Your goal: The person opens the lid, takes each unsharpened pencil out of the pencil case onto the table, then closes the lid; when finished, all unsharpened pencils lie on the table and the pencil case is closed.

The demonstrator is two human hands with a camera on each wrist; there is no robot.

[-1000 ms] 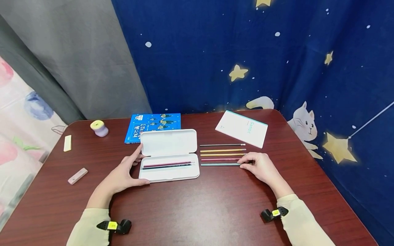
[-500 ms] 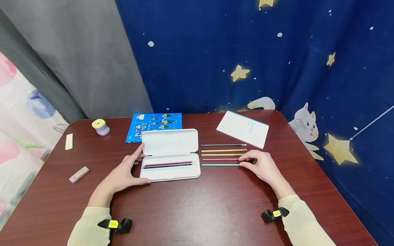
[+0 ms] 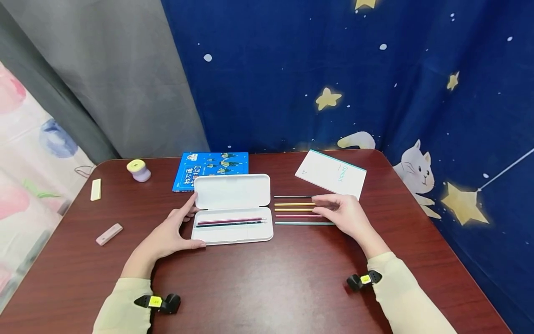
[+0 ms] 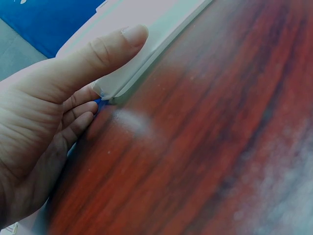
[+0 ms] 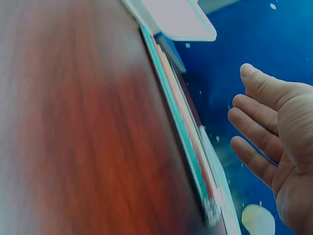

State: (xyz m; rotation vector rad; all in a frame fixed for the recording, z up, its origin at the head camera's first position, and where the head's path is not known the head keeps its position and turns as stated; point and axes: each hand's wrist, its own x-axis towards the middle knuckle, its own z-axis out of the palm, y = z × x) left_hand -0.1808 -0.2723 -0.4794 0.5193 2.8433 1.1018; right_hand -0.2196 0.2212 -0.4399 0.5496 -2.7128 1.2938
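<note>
Dark red table (image 3: 267,287) before grey and starry blue curtains. Left hand (image 3: 167,236) clasping open pencil case (image 3: 232,211), long axis left-right. Right hand (image 3: 346,215) fingers straight, over 5 parallel pencils (image 3: 294,209) beside it.

dark reddish-brown wooden table (image 3: 267,287), rounded corners, glossy grain. behind it, navy curtain (image 3: 375,74) with yellow stars, white dots, white cat print at right. grey curtain (image 3: 104,79) hangs at left, meeting navy one near table's far edge. pale floral fabric (image 3: 25,153), pink and blue blotches, at far left. even, soft indoor light, faint sheen on tabletop.
</note>
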